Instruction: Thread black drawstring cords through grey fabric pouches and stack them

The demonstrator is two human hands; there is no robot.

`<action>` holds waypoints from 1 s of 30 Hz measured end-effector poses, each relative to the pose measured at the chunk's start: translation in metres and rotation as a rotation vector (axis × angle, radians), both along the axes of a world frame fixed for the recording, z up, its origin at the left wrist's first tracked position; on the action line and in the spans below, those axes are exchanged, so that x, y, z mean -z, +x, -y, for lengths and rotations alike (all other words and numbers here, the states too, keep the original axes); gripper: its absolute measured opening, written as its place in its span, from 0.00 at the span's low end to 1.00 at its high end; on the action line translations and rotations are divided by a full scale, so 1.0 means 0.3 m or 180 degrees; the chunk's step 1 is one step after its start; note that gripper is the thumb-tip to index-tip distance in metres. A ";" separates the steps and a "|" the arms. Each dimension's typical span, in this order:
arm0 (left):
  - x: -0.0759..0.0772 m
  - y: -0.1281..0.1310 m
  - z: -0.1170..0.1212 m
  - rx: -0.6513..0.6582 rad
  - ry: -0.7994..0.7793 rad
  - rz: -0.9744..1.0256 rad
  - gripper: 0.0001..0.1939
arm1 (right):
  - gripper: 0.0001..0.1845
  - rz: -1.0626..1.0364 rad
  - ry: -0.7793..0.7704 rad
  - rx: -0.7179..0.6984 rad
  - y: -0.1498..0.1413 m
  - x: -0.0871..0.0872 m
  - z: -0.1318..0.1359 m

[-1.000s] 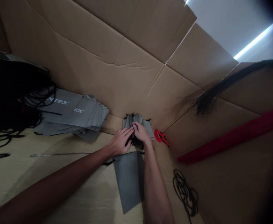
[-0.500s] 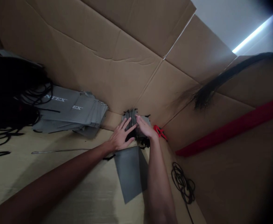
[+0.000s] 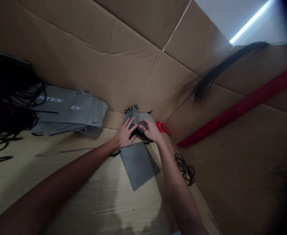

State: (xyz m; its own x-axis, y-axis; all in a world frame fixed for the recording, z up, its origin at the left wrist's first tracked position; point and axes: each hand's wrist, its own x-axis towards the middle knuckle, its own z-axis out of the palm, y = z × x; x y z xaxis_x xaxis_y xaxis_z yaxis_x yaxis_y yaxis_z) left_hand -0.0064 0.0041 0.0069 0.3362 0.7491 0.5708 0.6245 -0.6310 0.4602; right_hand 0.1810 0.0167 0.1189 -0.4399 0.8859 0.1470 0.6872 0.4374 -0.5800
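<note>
Left hand, splayed, partly hides the grey bundle it touches; right hand sits curled beside, grip unclear.

The forearms are bare, and the left hand seems to wear a thin ring.

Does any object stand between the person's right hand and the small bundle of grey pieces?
Nothing visible does. The right hand is close beside the bundle of grey pieces; the left hand reaches it from the left. The red object lies beyond the right hand, outside the gap.
</note>
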 end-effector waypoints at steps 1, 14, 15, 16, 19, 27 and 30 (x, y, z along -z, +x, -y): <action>-0.001 0.000 0.001 -0.0011 0.0001 -0.0003 0.34 | 0.17 0.0202 0.0003 -0.0081 0.015 0.004 0.030; -0.043 -0.005 0.021 0.0011 0.0156 -0.0219 0.34 | 0.15 0.1447 -0.0201 -0.0834 0.031 0.109 0.179; -0.044 -0.004 0.020 0.0029 0.0159 -0.0234 0.34 | 0.14 0.1417 -0.0262 -0.0861 0.043 0.087 0.181; -0.042 -0.003 0.018 0.0043 0.0148 -0.0245 0.35 | 0.14 0.1366 -0.0328 -0.0875 0.059 0.058 0.181; -0.028 -0.002 0.008 0.0061 0.0073 -0.0258 0.36 | 0.16 0.1064 -0.0424 -0.0715 0.131 -0.050 0.158; -0.013 0.008 0.016 -0.0071 0.0050 -0.0215 0.35 | 0.18 -0.0029 0.0172 0.0948 0.244 -0.137 -0.069; -0.018 0.012 0.018 -0.0127 0.0060 -0.0233 0.33 | 0.18 -0.0077 0.0323 0.1306 0.207 -0.069 -0.168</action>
